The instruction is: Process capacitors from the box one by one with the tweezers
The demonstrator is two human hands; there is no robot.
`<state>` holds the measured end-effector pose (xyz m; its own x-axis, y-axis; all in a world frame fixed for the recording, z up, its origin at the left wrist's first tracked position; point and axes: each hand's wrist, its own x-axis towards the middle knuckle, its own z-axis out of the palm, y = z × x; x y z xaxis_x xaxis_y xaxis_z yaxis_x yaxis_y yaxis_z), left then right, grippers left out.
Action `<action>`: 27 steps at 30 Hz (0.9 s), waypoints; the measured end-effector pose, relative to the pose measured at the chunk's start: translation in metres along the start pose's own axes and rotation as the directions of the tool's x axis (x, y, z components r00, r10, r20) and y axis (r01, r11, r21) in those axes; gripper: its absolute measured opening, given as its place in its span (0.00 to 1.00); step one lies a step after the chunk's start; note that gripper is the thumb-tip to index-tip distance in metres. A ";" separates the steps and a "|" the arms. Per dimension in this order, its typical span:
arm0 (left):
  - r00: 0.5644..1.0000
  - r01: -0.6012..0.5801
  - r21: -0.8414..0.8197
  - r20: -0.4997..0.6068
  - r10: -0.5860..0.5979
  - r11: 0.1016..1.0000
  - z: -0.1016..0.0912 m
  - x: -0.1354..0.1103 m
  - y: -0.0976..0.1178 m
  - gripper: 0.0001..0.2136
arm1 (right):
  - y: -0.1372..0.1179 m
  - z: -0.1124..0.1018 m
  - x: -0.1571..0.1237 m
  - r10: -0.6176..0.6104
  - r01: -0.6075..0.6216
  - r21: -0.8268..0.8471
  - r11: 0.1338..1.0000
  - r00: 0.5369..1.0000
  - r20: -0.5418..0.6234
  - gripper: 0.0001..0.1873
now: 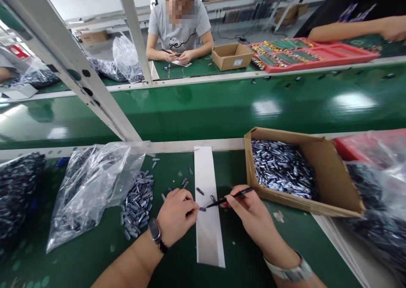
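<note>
My left hand [177, 212], a dark watch on its wrist, is pinched at the edge of a long white strip [207, 233]. At its fingertips is a small dark part [203, 209], which it grips at one end. Black tweezers [231, 198] are held in my right hand [247, 207], their tip touching or very near that part. Another small dark part [199, 191] lies on the strip, and one more [212, 198] sits by its right edge. Left of my left hand is a pile of the same small parts [138, 203].
An open cardboard box [336, 174] of shiny parts stands at right. Clear plastic bags [91, 186] of parts lie at left and right. A metal post [79, 68] slants across the left. Beyond a green belt [190, 114], a co-worker [180, 30] sits opposite, near a red tray [342, 57].
</note>
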<state>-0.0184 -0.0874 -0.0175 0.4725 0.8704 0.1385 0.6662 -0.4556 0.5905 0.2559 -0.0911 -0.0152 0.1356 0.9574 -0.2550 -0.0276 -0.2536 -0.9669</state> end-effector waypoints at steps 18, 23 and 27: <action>0.998 -0.012 0.066 0.070 0.007 0.998 -0.004 -0.001 0.003 0.13 | 0.000 -0.001 0.001 -0.016 0.016 -0.027 1.000 1.000 0.025 0.46; 0.985 -0.056 0.136 0.172 0.032 0.989 -0.010 -0.001 0.007 0.19 | 0.001 0.001 0.000 -0.017 0.017 -0.008 1.000 1.000 0.021 0.45; 0.982 -0.057 0.192 0.186 0.020 0.980 -0.011 -0.001 0.011 0.19 | 0.002 0.000 -0.001 -0.022 0.021 0.050 0.999 0.999 0.028 0.43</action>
<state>-0.0179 -0.0910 -0.0023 0.5850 0.8110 0.0003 0.7367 -0.5316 0.4179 0.2554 -0.0924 -0.0169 0.1080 0.9663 -0.2337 -0.0747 -0.2266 -0.9711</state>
